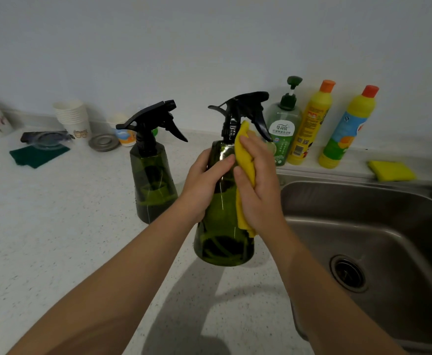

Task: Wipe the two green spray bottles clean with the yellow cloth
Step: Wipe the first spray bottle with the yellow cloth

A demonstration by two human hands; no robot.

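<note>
Two dark green spray bottles with black trigger heads are in view. The nearer bottle (222,237) is lifted above the counter, and my left hand (204,183) wraps around its left side. My right hand (258,185) presses the yellow cloth (244,160) flat against that bottle's right side, just below the neck. The cloth hangs down past my palm. The second bottle (154,180) stands upright on the counter to the left, untouched.
A steel sink (378,226) lies right of the bottles. Behind it stand a green pump bottle (284,134), two yellow cleaner bottles (309,124) and a yellow sponge (391,170). Stacked paper cups (73,119), a metal lid (104,142) and a green scouring pad (38,155) sit at back left.
</note>
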